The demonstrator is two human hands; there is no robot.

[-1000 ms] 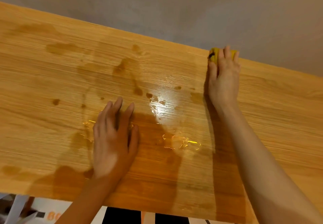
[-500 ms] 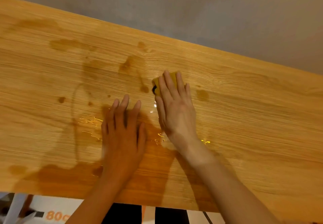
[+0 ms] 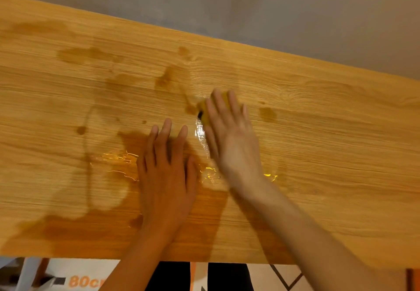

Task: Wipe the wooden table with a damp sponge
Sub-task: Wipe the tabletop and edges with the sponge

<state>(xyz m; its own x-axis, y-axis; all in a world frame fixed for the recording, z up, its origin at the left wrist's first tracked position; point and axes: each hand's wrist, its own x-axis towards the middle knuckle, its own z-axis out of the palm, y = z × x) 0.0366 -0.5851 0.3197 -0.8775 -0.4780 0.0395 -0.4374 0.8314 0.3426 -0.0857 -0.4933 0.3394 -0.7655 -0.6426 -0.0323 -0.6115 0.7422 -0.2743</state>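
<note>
1. Pressing flat on the yellow sponge, the right hand covers most of it with fingers extended, blurred.
2. Left hand lies palm down, fingers spread, grasping nothing, just beside the right hand at its 8 o'clock.
3. Sponge sits near the middle of the wooden worktop.
4. Wet streaks glisten between the hands; darker damp patches lie toward 10 o'clock.

You see warm, dim light; the right hand is blurred by motion, wet patches on the table give glare, and the left hand lies in shadow.
</note>
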